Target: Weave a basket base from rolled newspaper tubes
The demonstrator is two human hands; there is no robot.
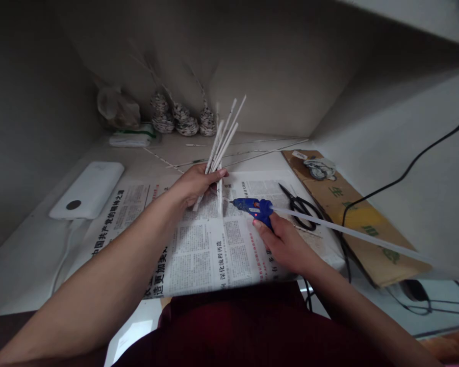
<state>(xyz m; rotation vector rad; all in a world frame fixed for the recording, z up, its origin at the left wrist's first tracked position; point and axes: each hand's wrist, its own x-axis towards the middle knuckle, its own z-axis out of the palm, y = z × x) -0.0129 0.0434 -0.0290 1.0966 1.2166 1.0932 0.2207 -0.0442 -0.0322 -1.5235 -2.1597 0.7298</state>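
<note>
My left hand (199, 184) is closed around several rolled paper sticks (225, 140), which fan upward above the newspaper (202, 255). One stick hangs lower, its end below my fingers. In my right hand (285, 239) is a blue hot glue gun (252, 206) with a small red light lit. Its nozzle points left at the lower part of the sticks, just beside them; whether it touches I cannot tell. A long translucent glue stick (340, 229) sticks out of the gun's back. Black-handled scissors (300, 206) lie open on the newspaper, behind my right hand.
A white power bank (87, 190) with a cable lies at left. Woven gourd shapes (185, 120), a plastic bag (118, 107) and a tissue pack (133, 136) stand along the back wall. Loose paper sticks (248, 154) lie behind. Flattened cardboard (348, 214) and a black cord (401, 178) are at right.
</note>
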